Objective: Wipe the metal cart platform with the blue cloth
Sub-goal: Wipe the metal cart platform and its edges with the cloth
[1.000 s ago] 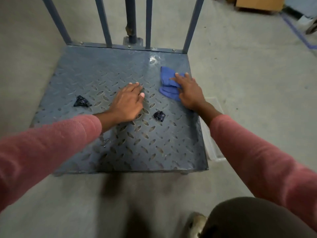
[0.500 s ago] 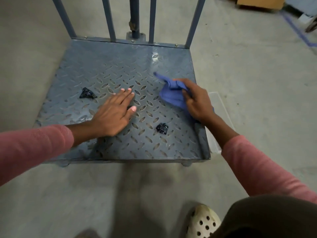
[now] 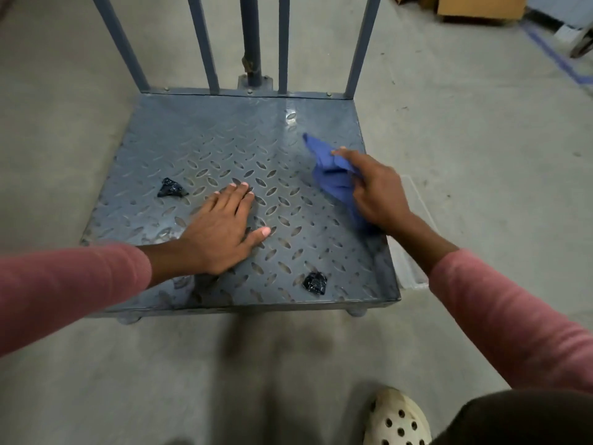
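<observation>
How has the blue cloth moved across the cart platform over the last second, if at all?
Yes. The blue cloth, bunched in the right hand, has come toward the platform's near edge, away from the upright bars.

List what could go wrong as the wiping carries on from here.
The blue cloth is bunched in the right hand, so little of it may touch the platform. Two black scraps lie on the plate and could be smeared or pushed off. The left hand, pressed flat, blocks the middle.
</observation>
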{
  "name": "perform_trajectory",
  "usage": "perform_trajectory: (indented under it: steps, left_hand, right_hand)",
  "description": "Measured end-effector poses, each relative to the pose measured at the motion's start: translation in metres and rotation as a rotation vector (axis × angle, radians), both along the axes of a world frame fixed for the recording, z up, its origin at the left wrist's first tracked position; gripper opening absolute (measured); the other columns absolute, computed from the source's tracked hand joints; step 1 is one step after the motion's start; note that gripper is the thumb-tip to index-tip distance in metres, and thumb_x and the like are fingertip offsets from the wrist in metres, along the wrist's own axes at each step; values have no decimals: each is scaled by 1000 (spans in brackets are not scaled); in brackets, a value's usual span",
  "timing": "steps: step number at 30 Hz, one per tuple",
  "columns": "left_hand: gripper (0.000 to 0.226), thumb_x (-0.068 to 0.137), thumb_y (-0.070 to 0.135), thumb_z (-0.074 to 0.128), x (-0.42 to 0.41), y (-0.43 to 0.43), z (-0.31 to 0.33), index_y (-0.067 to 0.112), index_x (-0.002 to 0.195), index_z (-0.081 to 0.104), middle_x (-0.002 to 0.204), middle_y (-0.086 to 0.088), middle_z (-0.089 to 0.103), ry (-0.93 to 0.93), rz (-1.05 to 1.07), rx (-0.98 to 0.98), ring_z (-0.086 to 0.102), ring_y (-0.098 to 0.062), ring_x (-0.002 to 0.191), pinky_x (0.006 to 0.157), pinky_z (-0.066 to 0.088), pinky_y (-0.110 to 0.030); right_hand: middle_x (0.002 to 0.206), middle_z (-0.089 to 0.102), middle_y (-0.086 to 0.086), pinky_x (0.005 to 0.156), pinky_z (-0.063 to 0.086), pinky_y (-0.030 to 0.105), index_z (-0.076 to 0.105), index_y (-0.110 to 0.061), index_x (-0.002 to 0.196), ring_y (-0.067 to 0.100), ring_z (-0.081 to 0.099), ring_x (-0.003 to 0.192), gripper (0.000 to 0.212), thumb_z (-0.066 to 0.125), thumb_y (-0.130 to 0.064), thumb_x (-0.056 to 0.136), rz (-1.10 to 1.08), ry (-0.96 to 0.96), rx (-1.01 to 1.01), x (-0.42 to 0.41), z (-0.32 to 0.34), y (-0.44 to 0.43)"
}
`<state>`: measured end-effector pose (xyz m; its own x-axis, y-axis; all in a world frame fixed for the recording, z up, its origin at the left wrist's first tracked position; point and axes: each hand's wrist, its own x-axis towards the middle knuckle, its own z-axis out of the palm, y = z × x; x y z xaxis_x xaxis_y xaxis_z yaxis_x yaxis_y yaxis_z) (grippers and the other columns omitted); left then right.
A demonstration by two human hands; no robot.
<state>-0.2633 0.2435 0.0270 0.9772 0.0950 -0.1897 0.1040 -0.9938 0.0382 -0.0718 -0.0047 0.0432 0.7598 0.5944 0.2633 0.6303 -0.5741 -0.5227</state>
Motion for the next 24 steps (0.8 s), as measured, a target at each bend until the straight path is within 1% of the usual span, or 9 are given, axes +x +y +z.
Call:
perform_trajectory:
  steps: [2, 4, 6, 8, 12, 15, 17, 20, 24]
  left_hand:
    - [97, 97, 74, 2, 3, -12, -4, 4, 163, 11, 172, -17, 8, -10, 43, 21, 7, -33, 160, 130, 5, -51]
    - [95, 98, 72, 3, 4, -20, -8, 2, 162, 13, 171, -19, 11, -26, 81, 21, 9, -35, 159, 129, 5, -53]
    - [95, 98, 71, 4, 4, -22, -9, 2, 162, 15, 171, -20, 12, -47, 104, 12, 10, -36, 159, 129, 6, -54]
    - [95, 97, 69, 3, 2, -21, -8, 1, 162, 15, 171, -20, 12, -43, 99, 1, 10, -35, 159, 130, 6, -53]
    - [95, 93, 62, -2, -4, -19, -8, -1, 162, 18, 171, -22, 16, -78, 64, 59, 13, -36, 159, 130, 8, -51]
    - [93, 99, 63, -1, -5, -20, -11, -3, 161, 21, 169, -23, 20, -99, 64, 84, 17, -37, 158, 129, 11, -53]
    - [93, 100, 64, 0, -5, -21, -10, -3, 161, 22, 169, -23, 20, -97, 62, 89, 18, -38, 158, 129, 12, -53]
    - [92, 100, 63, 4, -5, -21, -7, -2, 161, 24, 169, -23, 22, -100, 53, 95, 20, -38, 157, 128, 14, -53]
    - [88, 100, 59, 8, -8, -18, -8, -3, 158, 30, 166, -24, 28, -105, 43, 87, 26, -40, 154, 126, 19, -54]
  right_hand:
    - [138, 60, 15, 98, 43, 42, 55, -19, 141, 39, 57, 123, 48, 48, -10, 95, -64, 48, -187, 12, -3, 4]
    - [152, 47, 14, 110, 31, 48, 51, -17, 145, 42, 39, 140, 54, 42, -16, 92, 45, 46, -332, 3, -14, 2]
    - [158, 39, 7, 121, 17, 55, 49, -17, 146, 39, 24, 150, 58, 44, -8, 89, 146, 32, -311, -20, -23, -3]
    - [159, 38, 4, 125, 11, 48, 49, -17, 147, 31, 22, 152, 66, 49, 5, 85, 255, 58, -270, -46, -27, -11]
    - [146, 55, 3, 119, 31, 28, 56, -10, 141, 17, 47, 140, 68, 44, 16, 79, 484, 184, -42, -78, -9, -19]
    - [140, 60, 4, 106, 37, 17, 57, -10, 138, 19, 57, 127, 55, 49, 12, 88, 221, 94, 55, -62, -5, -16]
    - [143, 57, 8, 108, 34, 29, 56, -13, 139, 32, 52, 132, 53, 52, 7, 91, 120, 41, -105, -53, -13, -18]
    - [154, 45, 6, 124, 19, 48, 54, -14, 143, 34, 30, 149, 63, 52, 9, 84, 229, 35, -226, -74, -28, -25]
    - [156, 43, -1, 126, 15, 41, 53, -17, 144, 24, 26, 151, 73, 46, 7, 75, 465, 82, -174, -125, -26, -38]
